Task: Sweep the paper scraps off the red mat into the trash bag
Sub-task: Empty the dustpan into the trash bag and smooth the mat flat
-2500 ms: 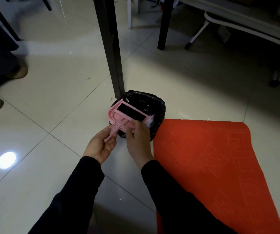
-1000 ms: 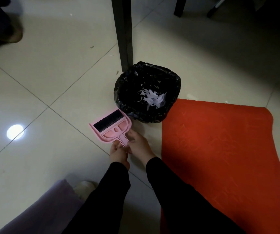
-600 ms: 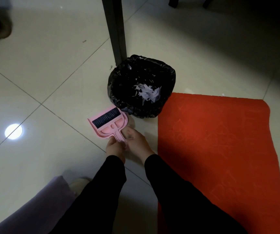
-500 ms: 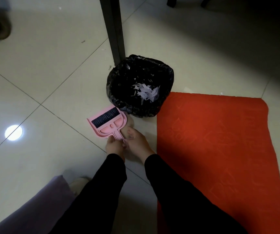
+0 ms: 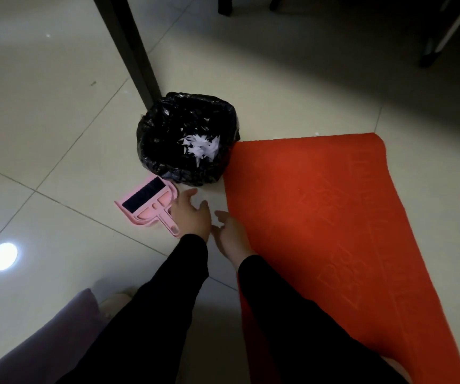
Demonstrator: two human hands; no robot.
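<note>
A black trash bag (image 5: 165, 151) stands open on the tiled floor with white paper scraps (image 5: 202, 146) lying inside it. The red mat (image 5: 334, 217) stretches to its right, with no scraps visible on it. A pink dustpan with a black-bristled brush (image 5: 147, 205) rests flat on the floor just left of the bag's near side. My left hand (image 5: 191, 216) hovers beside the dustpan's handle, fingers apart and holding nothing. My right hand (image 5: 230, 236) is next to it at the mat's left edge, also empty with fingers spread.
A dark table leg (image 5: 129, 48) rises right behind the bag. More furniture legs (image 5: 428, 54) stand at the back right. A purple-grey fabric (image 5: 37, 345) and a shoe (image 5: 115, 300) lie at the lower left. A bright light reflection (image 5: 1, 256) shines on the tiles.
Both hands have let go of the dustpan's handle and pulled back to the right. The pink dustpan and brush now lie on the floor by themselves.
</note>
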